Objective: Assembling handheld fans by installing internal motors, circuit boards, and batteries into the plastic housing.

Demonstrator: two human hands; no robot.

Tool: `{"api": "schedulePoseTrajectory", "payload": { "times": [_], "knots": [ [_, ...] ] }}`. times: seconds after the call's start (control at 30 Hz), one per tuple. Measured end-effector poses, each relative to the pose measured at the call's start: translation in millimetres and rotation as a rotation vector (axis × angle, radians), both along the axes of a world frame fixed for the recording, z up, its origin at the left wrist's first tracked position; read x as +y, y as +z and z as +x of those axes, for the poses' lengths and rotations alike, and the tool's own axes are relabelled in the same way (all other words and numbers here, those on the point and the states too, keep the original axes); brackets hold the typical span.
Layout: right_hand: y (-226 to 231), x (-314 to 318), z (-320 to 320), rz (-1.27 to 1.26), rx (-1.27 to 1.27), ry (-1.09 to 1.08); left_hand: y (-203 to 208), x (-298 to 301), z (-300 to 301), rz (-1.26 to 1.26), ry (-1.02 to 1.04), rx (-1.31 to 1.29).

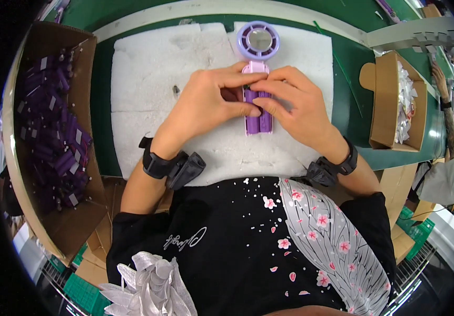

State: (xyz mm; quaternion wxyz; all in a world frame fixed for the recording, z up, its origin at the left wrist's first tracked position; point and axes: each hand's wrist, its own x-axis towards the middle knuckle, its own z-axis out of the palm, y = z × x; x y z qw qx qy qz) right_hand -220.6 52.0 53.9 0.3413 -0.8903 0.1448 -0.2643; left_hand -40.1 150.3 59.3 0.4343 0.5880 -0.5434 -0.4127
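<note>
A small handheld fan (pixel 259 55) with a round lilac ring head lies on a white foam sheet (pixel 153 68), its head pointing away from me. The pink handle is uncovered, and two purple cylindrical battery cells (pixel 259 122) lie side by side in it. My left hand (pixel 198 102) holds the handle from the left, index finger across its upper part and thumb over the cells. From the right, my right hand (pixel 303 105) bends over the same spot, thumb and fingers closed near the cells' upper ends. Whatever is between those fingertips is hidden.
At left stands a deep cardboard box (pixel 92 68) of purple battery cells. A smaller cardboard box (pixel 382 100) with white pieces stands at right on the green table (pixel 351 116). A thin green strip (pixel 345 79) lies beside the foam. Another person's arm (pixel 451 124) reaches in at far right.
</note>
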Motion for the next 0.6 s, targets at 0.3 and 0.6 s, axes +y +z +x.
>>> {"api": "schedulePoseTrajectory", "payload": {
  "times": [0.3, 0.6],
  "knots": [
    [18, 14, -11, -0.199, 0.15, 0.097, 1, 7, -4, -0.009, -0.012, 0.001],
    [5, 17, -7, -0.263, 0.22, 0.018, 4, 9, -4, 0.052, 0.07, 0.009]
  ]
}}
